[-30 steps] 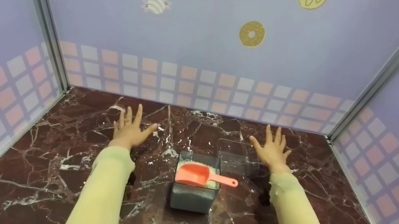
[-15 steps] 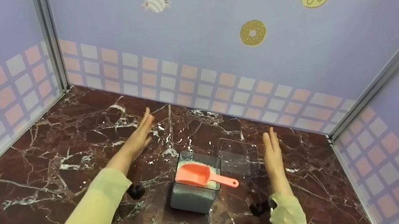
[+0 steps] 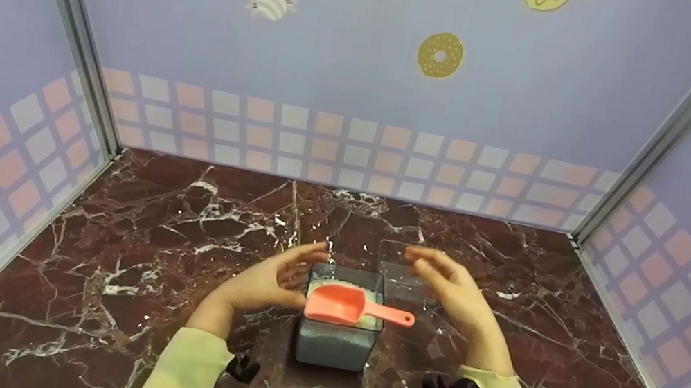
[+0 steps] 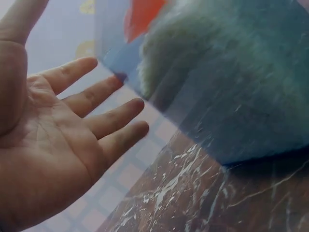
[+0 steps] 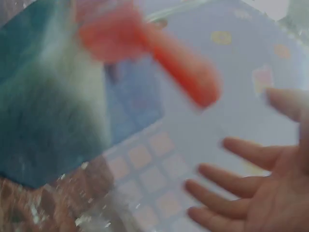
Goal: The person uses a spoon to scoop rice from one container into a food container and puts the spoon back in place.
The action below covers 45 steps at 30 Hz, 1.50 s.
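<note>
A clear square container stands upright on the table, filled most of the way with white grains that look like rice. Across its top lies an orange scoop, its handle sticking out past the right rim. My left hand is at the container's left side, fingers spread and thumb near the rim. On the other side my right hand hovers beyond the scoop's handle, fingers loosely extended and holding nothing. Both wrist views show relaxed fingers, palms toward the container.
A thin transparent lid lies flat on the dark marbled table, behind and right of the container, partly behind the right hand. Patterned purple panels enclose the table at the back and both sides.
Both hands, first spread wide apart with palms down, have turned palms inward and moved in and back toward the container. The container and scoop stay in place.
</note>
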Tool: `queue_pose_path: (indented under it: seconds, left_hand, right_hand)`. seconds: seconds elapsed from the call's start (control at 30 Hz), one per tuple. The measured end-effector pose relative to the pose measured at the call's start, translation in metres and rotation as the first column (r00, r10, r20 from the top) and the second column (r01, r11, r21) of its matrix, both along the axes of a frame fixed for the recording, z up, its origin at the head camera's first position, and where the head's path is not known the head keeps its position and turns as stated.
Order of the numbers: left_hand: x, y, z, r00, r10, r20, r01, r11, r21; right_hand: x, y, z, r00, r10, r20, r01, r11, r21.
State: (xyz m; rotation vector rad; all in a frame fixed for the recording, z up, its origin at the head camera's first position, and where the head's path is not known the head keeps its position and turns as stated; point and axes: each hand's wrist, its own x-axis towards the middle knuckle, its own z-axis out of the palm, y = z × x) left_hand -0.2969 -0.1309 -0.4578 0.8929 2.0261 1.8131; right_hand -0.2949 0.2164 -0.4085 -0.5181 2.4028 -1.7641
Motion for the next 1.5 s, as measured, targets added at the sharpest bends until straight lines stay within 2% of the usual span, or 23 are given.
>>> queue_pose_path:
  seconds: [0.1,0.37,0.5,0.57,0.73,0.87,1.13,1.37,1.5]
  left_hand:
    - [0.003,0.004,0.000,1.000,-0.023,-0.020,0.022,0.999,-0.039]
    - [0.010,0.006,0.003,1.000,-0.022,-0.017,0.020,0.993,-0.115]
    - [0.012,0.007,0.004,0.999,0.003,-0.044,-0.010,0.987,-0.163]
    - [0.013,0.008,0.004,0.999,-0.005,-0.036,0.000,0.989,-0.147]
    - [0.012,0.009,0.003,0.999,-0.039,0.007,0.039,0.996,-0.085]
    - [0.012,0.009,0.002,0.999,-0.036,0.017,0.037,0.996,-0.077]
    - [0.012,0.008,0.002,1.000,-0.026,0.008,0.026,0.996,-0.082]
    - [0.012,0.009,0.003,1.000,-0.007,0.007,0.008,0.994,-0.105]
    - [0.013,0.009,0.005,1.000,0.000,0.016,0.002,0.994,-0.113]
  right_hand:
    - [0.010,-0.001,0.006,0.997,0.076,0.027,-0.078,0.993,0.086]
    - [0.019,-0.004,0.009,0.983,0.143,0.119,-0.168,0.957,0.238]
    - [0.021,-0.003,0.009,0.966,0.176,0.191,-0.218,0.949,0.228]
    - [0.021,-0.003,0.009,0.958,0.187,0.218,-0.234,0.948,0.215]
    - [0.021,-0.001,0.009,0.956,0.199,0.216,-0.247,0.943,0.223]
    - [0.020,0.001,0.009,0.952,0.223,0.209,-0.268,0.939,0.217]
    - [0.018,0.007,0.010,0.967,0.224,0.125,-0.250,0.932,0.262]
    - [0.015,0.005,0.009,0.978,0.152,0.142,-0.175,0.970,0.170]
    - [0.015,0.003,0.010,0.983,0.129,0.132,-0.145,0.982,0.120]
